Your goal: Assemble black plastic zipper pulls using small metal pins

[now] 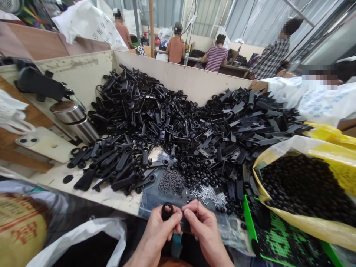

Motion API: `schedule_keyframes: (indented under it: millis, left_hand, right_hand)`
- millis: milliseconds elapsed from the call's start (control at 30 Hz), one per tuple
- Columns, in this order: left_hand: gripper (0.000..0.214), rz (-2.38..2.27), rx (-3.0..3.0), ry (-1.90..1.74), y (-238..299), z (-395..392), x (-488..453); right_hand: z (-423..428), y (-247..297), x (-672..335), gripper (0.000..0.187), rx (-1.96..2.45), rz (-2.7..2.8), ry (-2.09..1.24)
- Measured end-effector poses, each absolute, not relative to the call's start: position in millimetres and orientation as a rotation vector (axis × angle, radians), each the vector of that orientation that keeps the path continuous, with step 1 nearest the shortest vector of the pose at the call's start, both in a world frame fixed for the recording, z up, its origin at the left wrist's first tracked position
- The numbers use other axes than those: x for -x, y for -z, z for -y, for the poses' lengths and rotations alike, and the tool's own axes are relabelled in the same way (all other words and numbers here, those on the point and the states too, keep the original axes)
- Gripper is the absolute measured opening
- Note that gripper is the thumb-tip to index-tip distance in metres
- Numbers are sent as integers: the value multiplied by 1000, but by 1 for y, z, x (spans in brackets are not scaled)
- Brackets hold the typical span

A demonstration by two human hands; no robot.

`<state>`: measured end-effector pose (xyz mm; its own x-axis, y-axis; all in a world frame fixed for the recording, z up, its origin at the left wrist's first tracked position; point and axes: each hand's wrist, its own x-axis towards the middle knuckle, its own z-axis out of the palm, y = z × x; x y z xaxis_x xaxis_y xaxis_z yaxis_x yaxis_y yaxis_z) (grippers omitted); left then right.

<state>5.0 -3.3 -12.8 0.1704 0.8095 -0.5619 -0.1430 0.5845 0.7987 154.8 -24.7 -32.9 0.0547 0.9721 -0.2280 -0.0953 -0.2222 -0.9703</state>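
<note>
Low at the near edge of the workbench, my left hand (157,231) is closed around a black plastic part with a ring-shaped end (167,211). Beside it, my right hand (204,224) is pinched, its fingertips meeting the left ones; a thin dark rod (198,207) stands up at its fingers, and whatever else they hold is hidden. Just beyond the hands lie a heap of small grey pieces (171,180), silver metal pins (209,195) and small round black pieces (194,167). Ring-ended black parts (130,104) and flat black pieces (244,115) form large piles behind.
On the right are a yellow bag (340,159) of round black pieces and a green basket (250,226). A steel flask (75,118) and a phone (44,142) lie left. An open white sack (80,231) is at lower left. Several people work in the background.
</note>
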Motion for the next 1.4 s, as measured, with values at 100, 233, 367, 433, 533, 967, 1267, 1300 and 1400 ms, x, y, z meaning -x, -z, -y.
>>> schedule_keyframes:
  millis: [100,233,367,433,533,967,1267,1300,1400]
  left_hand:
    - [46,-1195,-649,-756,14,2,-5]
    - [44,-1178,-599,-766,12,1,-6]
    - [38,-1160,-550,-786,5,1,-7]
    - [35,-1156,-535,-794,3,2,-7]
    - [32,-1161,-528,-799,1,2,-6]
    - [42,-1206,-651,-783,9,3,-5]
    - [21,-1566,-1214,-819,18,0,25]
    - [20,-1577,-1220,-812,19,0,27]
    - [23,-1575,-1213,-783,19,-1,29]
  right_hand:
    - [25,34,-153,35,1302,891,-1429]
    - [26,36,-152,35,1276,831,-1414]
    - [25,35,-151,36,1276,792,-1423]
    - [25,36,-151,36,1272,784,-1432]
    - [25,37,-151,35,1273,775,-1436]
    - [22,28,-153,42,1363,852,-1380]
    - [6,26,-170,37,1575,2012,-646]
    - [7,27,-170,35,1574,2014,-648]
    - [12,27,-173,28,1562,1896,-717]
